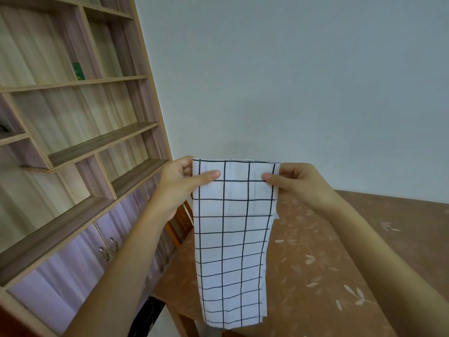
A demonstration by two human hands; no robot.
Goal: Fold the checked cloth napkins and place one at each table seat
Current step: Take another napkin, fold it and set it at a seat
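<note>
A white cloth napkin with a dark checked grid (pixel 233 239) hangs in the air as a long narrow strip, folded lengthwise, above the near left corner of the table (pixel 315 276). My left hand (pixel 184 181) pinches its top left corner, thumb in front. My right hand (pixel 298 183) pinches the top right corner in the same way. The lower end of the napkin dangles free, below the level of the table edge. No other napkin shows.
The table wears a brown cloth with a pale leaf print. A wooden chair back (pixel 181 222) stands at the table's left side behind the napkin. A tall wooden shelf unit with lilac cupboard doors (pixel 73 166) fills the left. A plain grey wall is ahead.
</note>
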